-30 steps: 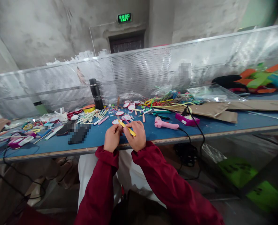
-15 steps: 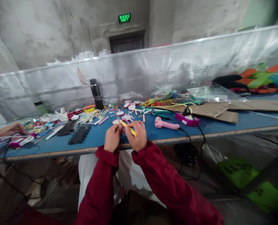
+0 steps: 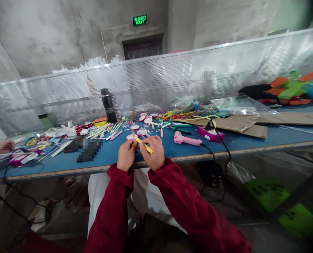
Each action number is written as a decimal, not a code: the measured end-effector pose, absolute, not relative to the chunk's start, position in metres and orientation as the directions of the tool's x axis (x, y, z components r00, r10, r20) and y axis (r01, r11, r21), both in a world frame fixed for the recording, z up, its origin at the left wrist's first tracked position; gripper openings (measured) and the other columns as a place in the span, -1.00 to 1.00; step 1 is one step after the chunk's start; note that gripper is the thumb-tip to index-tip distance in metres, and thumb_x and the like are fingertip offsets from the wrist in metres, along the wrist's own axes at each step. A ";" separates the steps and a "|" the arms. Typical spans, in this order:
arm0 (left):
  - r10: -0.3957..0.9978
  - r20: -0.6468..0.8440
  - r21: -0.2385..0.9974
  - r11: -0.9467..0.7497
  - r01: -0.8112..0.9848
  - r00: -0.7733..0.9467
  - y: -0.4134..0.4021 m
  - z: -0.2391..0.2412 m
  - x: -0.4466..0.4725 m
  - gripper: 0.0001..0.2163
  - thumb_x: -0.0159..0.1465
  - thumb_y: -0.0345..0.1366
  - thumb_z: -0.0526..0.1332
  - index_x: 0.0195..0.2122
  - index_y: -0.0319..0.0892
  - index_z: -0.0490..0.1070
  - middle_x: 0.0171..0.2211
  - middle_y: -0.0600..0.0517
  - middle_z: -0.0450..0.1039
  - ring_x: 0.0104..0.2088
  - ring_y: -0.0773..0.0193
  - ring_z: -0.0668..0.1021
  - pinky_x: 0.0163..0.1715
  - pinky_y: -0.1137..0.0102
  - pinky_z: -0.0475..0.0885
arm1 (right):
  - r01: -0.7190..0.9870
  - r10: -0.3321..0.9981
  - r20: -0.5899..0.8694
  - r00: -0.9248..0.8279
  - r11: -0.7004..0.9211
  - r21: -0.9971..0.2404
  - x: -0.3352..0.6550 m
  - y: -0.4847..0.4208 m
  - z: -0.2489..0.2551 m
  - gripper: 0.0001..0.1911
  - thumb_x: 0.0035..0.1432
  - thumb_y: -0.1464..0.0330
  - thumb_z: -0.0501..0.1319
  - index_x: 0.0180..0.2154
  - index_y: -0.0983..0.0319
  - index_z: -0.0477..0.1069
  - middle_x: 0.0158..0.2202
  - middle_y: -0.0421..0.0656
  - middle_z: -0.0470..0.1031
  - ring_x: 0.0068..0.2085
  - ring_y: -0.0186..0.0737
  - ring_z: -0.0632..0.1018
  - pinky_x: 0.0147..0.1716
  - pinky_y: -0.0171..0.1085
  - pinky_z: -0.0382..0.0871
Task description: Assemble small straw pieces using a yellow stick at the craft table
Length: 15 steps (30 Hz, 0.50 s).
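Both my hands meet over the front edge of the blue table [image 3: 251, 138]. My right hand [image 3: 154, 154] is closed round a yellow stick [image 3: 145, 145] that slants up to the left. My left hand [image 3: 126, 154] is closed too, pinching the upper end of that stick together with a small piece I cannot make out. Dark red sleeves cover both my arms. Just beyond my fingers lie red and white discs [image 3: 142, 132] and short pink sticks.
A pink glue gun [image 3: 186, 139] with a black cable lies right of my hands, near a magenta box [image 3: 210, 134]. A black bottle [image 3: 108, 105] stands at the back. Coloured pipe cleaners [image 3: 193, 111] and cardboard lie right. Another person's hand [image 3: 2, 146] works at far left.
My hands stay almost still with the yellow stick, which shifts slightly. The other person's hand at the far left has moved about and now sits nearer the left edge.
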State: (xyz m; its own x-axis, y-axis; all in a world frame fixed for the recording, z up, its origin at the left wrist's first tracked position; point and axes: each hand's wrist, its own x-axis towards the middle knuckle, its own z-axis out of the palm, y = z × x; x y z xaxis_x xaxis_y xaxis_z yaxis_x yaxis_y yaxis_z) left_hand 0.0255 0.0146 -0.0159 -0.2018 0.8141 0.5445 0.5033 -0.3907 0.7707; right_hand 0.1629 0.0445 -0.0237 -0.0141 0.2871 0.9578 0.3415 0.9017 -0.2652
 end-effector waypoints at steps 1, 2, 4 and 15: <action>0.812 0.547 0.766 -0.390 0.510 -0.201 0.014 -0.016 0.026 -0.76 0.36 -0.23 0.12 -0.45 -0.16 0.41 -0.54 0.11 0.42 -0.48 0.33 0.43 -0.41 0.45 0.28 | 0.342 0.294 0.956 -0.017 0.900 -0.270 0.163 0.045 -0.024 -0.88 0.31 0.36 0.17 -0.34 0.13 0.37 -0.40 -0.19 0.56 -0.32 -0.15 0.56 -0.04 -0.07 0.32; 0.812 0.549 0.763 -0.389 0.517 -0.199 0.014 -0.015 0.026 -0.76 0.36 -0.24 0.12 -0.44 -0.17 0.41 -0.54 0.11 0.42 -0.48 0.33 0.43 -0.42 0.45 0.27 | 0.346 0.301 0.954 -0.013 0.896 -0.278 0.163 0.045 -0.024 -0.88 0.31 0.36 0.17 -0.34 0.13 0.37 -0.39 -0.19 0.56 -0.32 -0.15 0.56 -0.04 -0.06 0.32; 0.814 0.547 0.762 -0.387 0.519 -0.195 0.014 -0.015 0.026 -0.77 0.36 -0.25 0.11 -0.43 -0.17 0.43 -0.52 0.10 0.45 -0.48 0.33 0.43 -0.41 0.46 0.28 | 0.357 0.308 0.951 0.002 0.888 -0.289 0.163 0.045 -0.024 -0.88 0.30 0.36 0.17 -0.34 0.13 0.37 -0.39 -0.19 0.56 -0.31 -0.15 0.56 -0.04 -0.06 0.31; 0.821 0.536 0.767 -0.377 0.519 -0.197 0.014 -0.014 0.026 -0.78 0.35 -0.27 0.10 -0.42 -0.16 0.43 -0.48 0.09 0.49 -0.46 0.33 0.45 -0.39 0.46 0.31 | 0.364 0.305 0.952 0.016 0.885 -0.289 0.163 0.045 -0.024 -0.88 0.30 0.36 0.16 -0.34 0.13 0.37 -0.40 -0.19 0.56 -0.31 -0.15 0.56 -0.04 -0.08 0.31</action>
